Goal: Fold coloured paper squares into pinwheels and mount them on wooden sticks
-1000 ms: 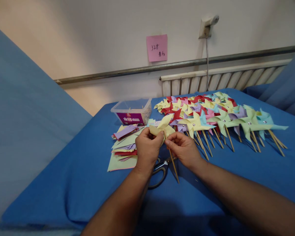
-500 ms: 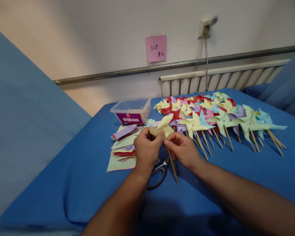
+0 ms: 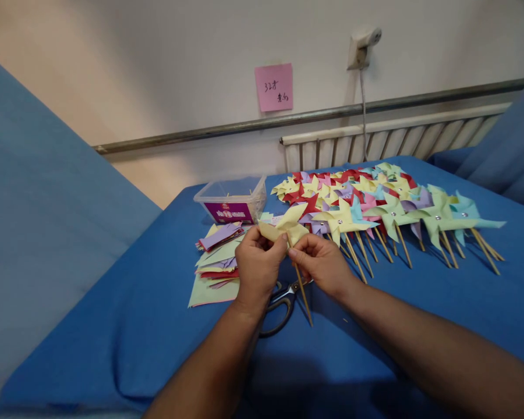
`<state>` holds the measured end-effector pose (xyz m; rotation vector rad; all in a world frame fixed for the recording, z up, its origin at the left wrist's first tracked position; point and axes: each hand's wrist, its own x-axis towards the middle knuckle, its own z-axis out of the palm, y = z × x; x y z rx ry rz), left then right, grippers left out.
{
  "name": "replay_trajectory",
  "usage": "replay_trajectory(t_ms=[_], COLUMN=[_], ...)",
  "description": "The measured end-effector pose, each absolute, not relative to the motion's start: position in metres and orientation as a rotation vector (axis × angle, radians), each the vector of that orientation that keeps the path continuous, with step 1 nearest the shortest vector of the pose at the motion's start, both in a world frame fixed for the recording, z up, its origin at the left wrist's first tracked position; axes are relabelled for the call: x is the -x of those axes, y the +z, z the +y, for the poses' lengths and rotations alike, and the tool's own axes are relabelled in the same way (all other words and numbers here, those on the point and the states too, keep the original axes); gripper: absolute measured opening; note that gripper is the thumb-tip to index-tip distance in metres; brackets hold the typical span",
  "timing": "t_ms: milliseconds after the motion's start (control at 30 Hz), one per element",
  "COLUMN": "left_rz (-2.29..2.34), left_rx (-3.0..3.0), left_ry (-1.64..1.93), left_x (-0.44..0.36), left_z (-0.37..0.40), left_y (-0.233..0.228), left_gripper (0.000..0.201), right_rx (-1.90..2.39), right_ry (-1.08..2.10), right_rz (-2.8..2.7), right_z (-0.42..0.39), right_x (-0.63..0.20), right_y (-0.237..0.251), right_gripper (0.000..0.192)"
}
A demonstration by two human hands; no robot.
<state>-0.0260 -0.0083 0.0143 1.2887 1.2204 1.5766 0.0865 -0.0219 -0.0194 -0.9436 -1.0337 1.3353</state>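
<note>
My left hand (image 3: 258, 266) and my right hand (image 3: 322, 262) meet above the blue table, both gripping one pale yellow paper pinwheel (image 3: 288, 226). The left fingers pinch its folded paper head. The right fingers hold the top of its wooden stick (image 3: 303, 292), which slants down towards me. Under my hands lie scissors (image 3: 280, 302) with dark handles. Left of my hands is a loose stack of coloured paper squares (image 3: 216, 260).
Several finished pinwheels (image 3: 375, 203) in yellow, red, green, purple and light blue lie in rows at the back right. A clear plastic box (image 3: 231, 199) with a purple label stands at the back. The blue cloth (image 3: 135, 326) covers the table. A radiator (image 3: 393, 139) and pink note (image 3: 274, 87) are on the wall.
Both hands have kept their hold on the yellow pinwheel. They sit slightly lower left in the picture, mostly from a small shift of the camera.
</note>
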Motion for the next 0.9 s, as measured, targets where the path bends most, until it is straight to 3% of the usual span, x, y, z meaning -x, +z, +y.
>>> replay_trajectory(t_ms=[900], left_rz=[1.124], left_rx=[-1.118], left_ry=[1.493], left_x=[0.0275], left_z=[-0.0049], left_y=[0.0126], left_gripper=[0.033], right_rx=[1.012], right_ry=[1.18], right_rz=[-1.15], right_z=[-0.0251], right_x=[-0.0844], right_y=[-0.022], right_gripper=[0.032])
